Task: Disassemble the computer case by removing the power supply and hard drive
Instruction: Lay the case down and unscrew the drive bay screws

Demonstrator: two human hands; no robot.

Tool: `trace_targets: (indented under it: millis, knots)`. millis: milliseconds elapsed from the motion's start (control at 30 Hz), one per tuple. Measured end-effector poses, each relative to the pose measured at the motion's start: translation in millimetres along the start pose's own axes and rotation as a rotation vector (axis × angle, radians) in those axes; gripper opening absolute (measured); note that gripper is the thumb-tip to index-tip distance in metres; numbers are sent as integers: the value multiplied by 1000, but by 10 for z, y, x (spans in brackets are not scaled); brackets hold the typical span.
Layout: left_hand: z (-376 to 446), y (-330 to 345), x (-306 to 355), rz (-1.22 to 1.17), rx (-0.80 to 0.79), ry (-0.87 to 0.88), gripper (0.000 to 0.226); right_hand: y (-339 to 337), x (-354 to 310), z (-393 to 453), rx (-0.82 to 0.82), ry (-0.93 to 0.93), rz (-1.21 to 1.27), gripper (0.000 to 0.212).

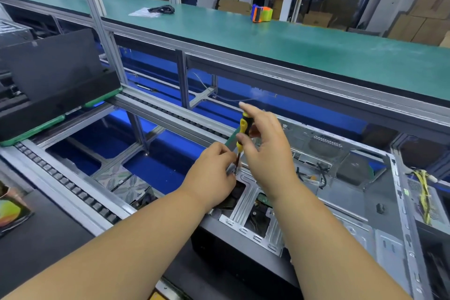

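The right hand (pixel 265 143) is held above the open computer case (pixel 341 202), and the yellow-and-black handle of a screwdriver (pixel 242 133) is pinched between its thumb and the inner fingers, while the index finger is stretched out straight above the handle's top. The screwdriver is kept nearly upright, its shaft running down to the case's near-left corner. The left hand (pixel 214 165) is placed just beside and below the right, its fingers curled in around the lower shaft near the tip; whether the shaft or a small part at the tip is being pinched cannot be told. Both bare forearms are seen reaching in from the lower edge of the view.

The case is laid on its side on the dark surface (pixel 36 238), its open side turned upward, so that the grey metal interior is exposed. A drive cage (pixel 253 217) with slotted metal rails is seen directly under the hands, with a dark component partly visible through its openings. A bundle of yellow and black wires (pixel 423 192) is seen at the case's right end.

To the left, a roller conveyor track (pixel 73 187) is run alongside the surface, and a black case (pixel 56 85) is carried on a green-edged pallet. Beyond, a green shelf (pixel 267 34) is crossed from left to right, on which a black cable (pixel 162 9) and an orange tape dispenser (pixel 261 13) are lying.
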State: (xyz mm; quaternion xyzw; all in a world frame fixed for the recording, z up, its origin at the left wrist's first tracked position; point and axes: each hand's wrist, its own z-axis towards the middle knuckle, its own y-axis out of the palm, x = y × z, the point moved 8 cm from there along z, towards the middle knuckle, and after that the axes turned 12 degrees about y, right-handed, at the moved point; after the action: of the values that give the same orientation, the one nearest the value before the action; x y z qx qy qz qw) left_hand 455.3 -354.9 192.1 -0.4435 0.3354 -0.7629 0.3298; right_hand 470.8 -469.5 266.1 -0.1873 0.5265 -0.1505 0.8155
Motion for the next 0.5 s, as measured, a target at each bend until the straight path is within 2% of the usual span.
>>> trace_targets:
  millis: [100, 267, 400, 500]
  knots:
    - [3, -8, 8, 2, 11, 7, 21, -4, 43, -9, -13, 48, 37, 57]
    - [-5, -21, -6, 0, -9, -14, 25, -29, 35, -34, 6, -7, 81, 47]
    - [-13, 2, -15, -9, -19, -31, 30, -56, 56, -26, 68, -26, 55, 52]
    - [-11, 1, 7, -10, -4, -18, 24, -57, 87, -22, 53, 1, 49, 52]
